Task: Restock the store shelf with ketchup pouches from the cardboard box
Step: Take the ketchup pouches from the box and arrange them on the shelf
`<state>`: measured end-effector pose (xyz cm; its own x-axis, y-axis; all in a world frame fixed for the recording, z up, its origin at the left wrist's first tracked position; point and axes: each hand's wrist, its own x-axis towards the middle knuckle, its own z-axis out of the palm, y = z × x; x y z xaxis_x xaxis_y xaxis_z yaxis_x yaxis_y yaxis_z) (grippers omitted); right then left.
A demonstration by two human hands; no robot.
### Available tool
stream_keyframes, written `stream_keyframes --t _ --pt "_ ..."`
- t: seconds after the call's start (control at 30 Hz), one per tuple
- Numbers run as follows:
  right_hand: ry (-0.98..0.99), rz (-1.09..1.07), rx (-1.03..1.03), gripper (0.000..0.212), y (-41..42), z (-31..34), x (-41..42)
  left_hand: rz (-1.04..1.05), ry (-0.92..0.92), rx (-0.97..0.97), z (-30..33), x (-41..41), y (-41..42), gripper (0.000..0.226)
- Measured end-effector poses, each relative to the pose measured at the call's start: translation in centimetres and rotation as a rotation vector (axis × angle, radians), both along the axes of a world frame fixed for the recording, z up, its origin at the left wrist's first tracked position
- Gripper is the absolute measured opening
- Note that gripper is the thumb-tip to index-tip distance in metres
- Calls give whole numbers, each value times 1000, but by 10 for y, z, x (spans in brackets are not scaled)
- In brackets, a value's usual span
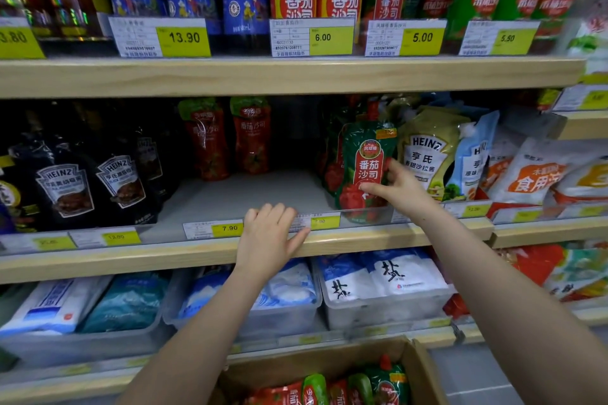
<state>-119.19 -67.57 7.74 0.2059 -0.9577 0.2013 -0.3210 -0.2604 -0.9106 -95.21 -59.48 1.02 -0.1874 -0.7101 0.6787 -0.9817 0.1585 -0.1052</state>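
The right hand (399,187) grips a green-and-red ketchup pouch (365,171) at the front of the middle shelf (378,237), thumb across the lower front of the pouch and the other fingers curled at its right edge. The pouch stands upright, long axis vertical, its red spout end up and its printed face toward the camera; its base sits behind the clear rail at the shelf lip, just left of a Heinz pouch (427,151). More pouches of the same kind stand close behind it. The left hand (268,237) rests on the shelf's front edge, fingers straight and slightly apart over the price strip, covering the space between the 2 yellow 7.90 tags (227,228). Behind that hand the shelf floor lies bare back to 2 red pouches (230,138) standing upright against the rear. Dark Heinz pouches (92,184) fill the left of the same shelf. At the bottom edge, an open cardboard box (424,375) holds several ketchup pouches lying on their sides, red and green, with a red cap showing at the right. Below the middle shelf, clear bins (378,312) hold white and blue bags.
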Motion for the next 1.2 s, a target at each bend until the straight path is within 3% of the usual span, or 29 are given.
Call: stream_keyframes --t 0.37,0.5,0.67,1.0,1.13,1.2 --pt "3 -101 -51 65 22 10 -15 29 7 54 2 -1 2 31" --pt "57 -150 -126 52 63 5 -27 21 178 125 1 -11 12 33" --pt "112 -136 -74 41 117 -41 -44 -260 417 134 -26 -36 53 46" --pt "228 -183 218 36 199 -183 -90 -322 605 773 -148 -71 110 33" --pt "242 -180 367 51 221 -229 -95 -369 618 916 -184 -82 113 29" --pt "272 -191 343 53 226 -245 -93 -367 571 980 -202 -89 111 32"
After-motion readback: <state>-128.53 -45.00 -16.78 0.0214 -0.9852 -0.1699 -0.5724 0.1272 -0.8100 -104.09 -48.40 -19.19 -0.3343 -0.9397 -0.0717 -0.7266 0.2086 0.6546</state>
